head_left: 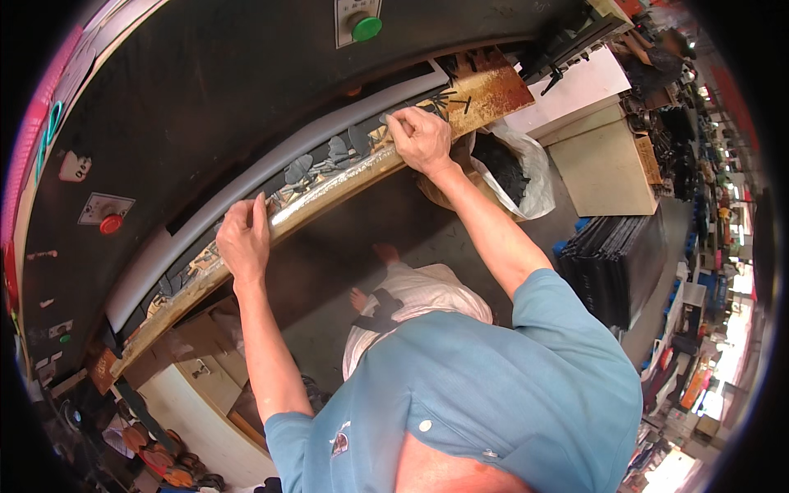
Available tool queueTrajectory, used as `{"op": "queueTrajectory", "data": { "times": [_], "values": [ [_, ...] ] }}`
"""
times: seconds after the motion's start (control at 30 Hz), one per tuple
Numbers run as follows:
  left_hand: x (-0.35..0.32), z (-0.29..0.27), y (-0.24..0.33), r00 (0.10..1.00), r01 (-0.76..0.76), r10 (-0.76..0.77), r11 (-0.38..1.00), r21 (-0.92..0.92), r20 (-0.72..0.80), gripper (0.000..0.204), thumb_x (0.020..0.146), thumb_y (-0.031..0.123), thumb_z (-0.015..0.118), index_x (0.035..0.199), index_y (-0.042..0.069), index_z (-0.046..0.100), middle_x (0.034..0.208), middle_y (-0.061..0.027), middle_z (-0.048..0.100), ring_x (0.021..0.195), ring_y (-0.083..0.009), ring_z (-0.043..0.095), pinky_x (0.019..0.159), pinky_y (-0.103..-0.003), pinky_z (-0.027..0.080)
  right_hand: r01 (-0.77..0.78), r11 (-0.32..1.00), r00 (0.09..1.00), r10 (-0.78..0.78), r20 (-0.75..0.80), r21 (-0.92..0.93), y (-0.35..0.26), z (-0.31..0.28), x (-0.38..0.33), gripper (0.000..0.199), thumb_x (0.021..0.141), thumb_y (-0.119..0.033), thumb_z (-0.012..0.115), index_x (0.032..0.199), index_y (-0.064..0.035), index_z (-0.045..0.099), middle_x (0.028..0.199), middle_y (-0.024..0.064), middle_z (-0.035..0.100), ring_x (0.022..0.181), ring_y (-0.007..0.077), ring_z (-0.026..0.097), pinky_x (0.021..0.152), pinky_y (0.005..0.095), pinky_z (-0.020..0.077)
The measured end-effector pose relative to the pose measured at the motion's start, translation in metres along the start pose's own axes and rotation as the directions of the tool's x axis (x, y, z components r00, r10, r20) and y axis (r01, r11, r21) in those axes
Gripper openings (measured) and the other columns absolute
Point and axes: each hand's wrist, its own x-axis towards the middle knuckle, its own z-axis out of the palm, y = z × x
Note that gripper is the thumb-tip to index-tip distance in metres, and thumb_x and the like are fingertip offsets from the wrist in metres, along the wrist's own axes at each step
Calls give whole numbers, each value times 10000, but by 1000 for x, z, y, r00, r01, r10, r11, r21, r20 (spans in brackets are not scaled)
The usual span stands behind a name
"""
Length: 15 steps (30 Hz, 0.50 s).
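Note:
My left hand [244, 240] is closed at the left part of a long worn board's front edge [345, 182], its thumb and fingers bent together. Farther right along the same edge, my right hand [422, 141] is pinched, fingertips by the dark pieces. What either pinch holds is too small or hidden to tell. Between the hands lie dark grey flat cut pieces [337, 152], loose and overlapping in a narrow strip. Behind them runs a smooth grey bar [296, 148] on the black machine [205, 99].
A green button [366, 29] and a red button [111, 223] sit on the machine's face. Right of the board are a white bag of black scraps [526, 177], a pale cabinet [604, 156] and a stack of black sheets [608, 267]. Rolls or discs [177, 468] lie lower left.

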Motion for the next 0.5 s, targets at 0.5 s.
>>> {"op": "queueTrajectory", "data": {
  "times": [0.5],
  "values": [
    [-25, 17, 5, 978, -117, 133, 987, 106, -162, 279, 942, 237, 825, 789, 43, 695, 781, -108, 598, 783, -331, 601, 741, -458, 475, 55, 990, 994, -67, 89, 127, 11, -12, -2, 137, 951, -206, 769, 907, -77, 758, 780, 84, 695, 705, 293, 685, 662, 399, 520]
  ]
}}
